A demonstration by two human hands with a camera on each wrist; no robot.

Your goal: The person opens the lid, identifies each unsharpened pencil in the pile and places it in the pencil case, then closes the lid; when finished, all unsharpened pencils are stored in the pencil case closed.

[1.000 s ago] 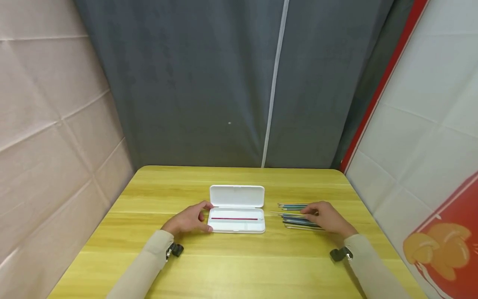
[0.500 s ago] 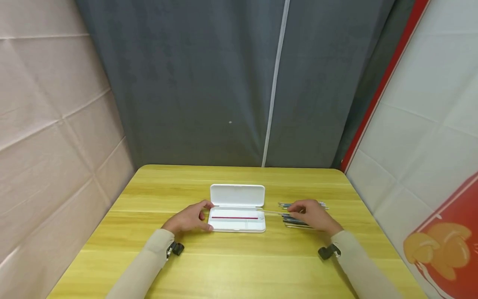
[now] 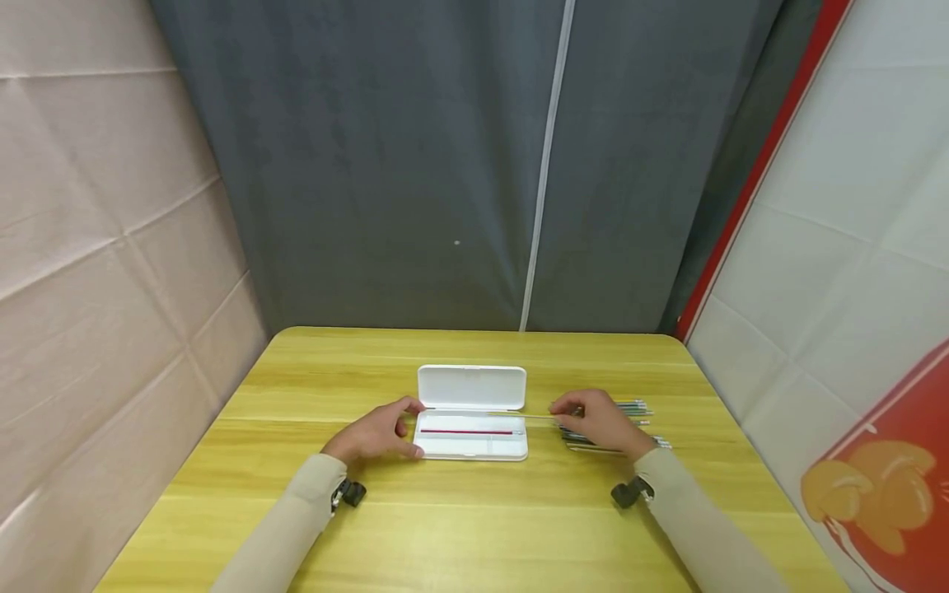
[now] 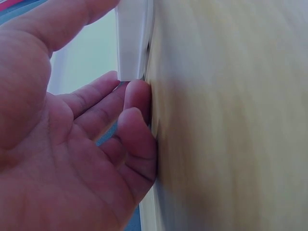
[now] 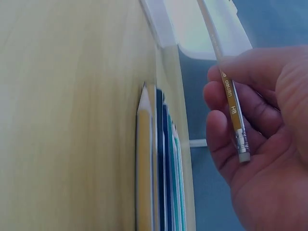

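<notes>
A white pencil case lies on the table with its lid raised, and a red pencil rests inside. My left hand grips the case's left end between thumb and fingers; the left wrist view shows the white end of the case between them. My right hand pinches a yellow pencil marked HB, its eraser end toward the palm. In the head view that pencil reaches left over the case's right part, near the hinge. Under and beside the right hand lie several pencils in yellow, dark blue and green.
The wooden table carries the case in the middle and the loose pencils at right. A grey curtain hangs behind the table's far edge. Pale cloth walls stand at both sides.
My right hand has lifted the yellow pencil from the loose pencils and moved left, bringing its far end over the case. The left hand stays at the case's left end.
</notes>
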